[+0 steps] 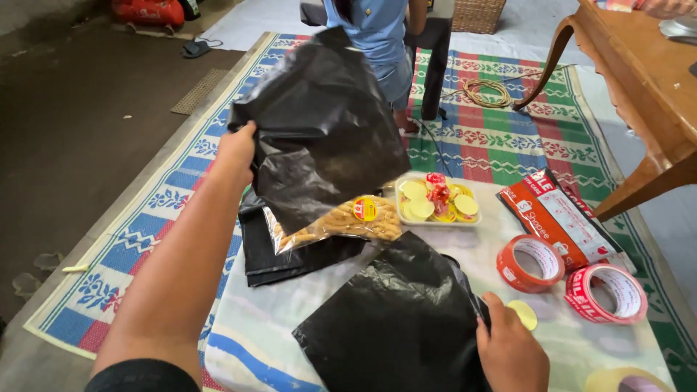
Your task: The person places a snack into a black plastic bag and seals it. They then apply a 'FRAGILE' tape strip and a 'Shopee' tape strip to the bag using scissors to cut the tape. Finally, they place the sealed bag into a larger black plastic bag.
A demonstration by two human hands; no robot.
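- Left hand (238, 149): raised above the work surface, fingers closed on the edge of a black plastic bag (319, 131); the bag hangs open-mouthed downward and drapes loosely, apparently held up so that its weight lets it fall straight; its lower part overlaps the packet below.
- Clear snack packet (341, 221): lies on its side beneath the hanging bag, one end tucked under or into the black film, which of the two cannot be told; a round red-and-yellow sticker shows on its face; contents are pale brown pieces.
- Right hand (508, 348): low and near the camera, curled against the edge of a second black bag (399, 319) that lies flat and crumpled on the cloth; the thumb side rests on the film, seemingly pinning it in place; whether the fingers pinch the film is hidden.
- Stack of folded black bags (290, 254): lies flat under the packet, at the left side of the cloth, within reach of the left hand.
- Shallow tray (475, 218): holds round yellow stickers and small red items; set just behind the packet.
- Two red tape rolls (530, 261): lie flat side by side at the right; printed red-and-white mailers (559, 218) lie just beyond them.
- Another person (381, 43): stands on the patterned mat (508, 138) farther off; a wooden table (639, 80) stands at the right.
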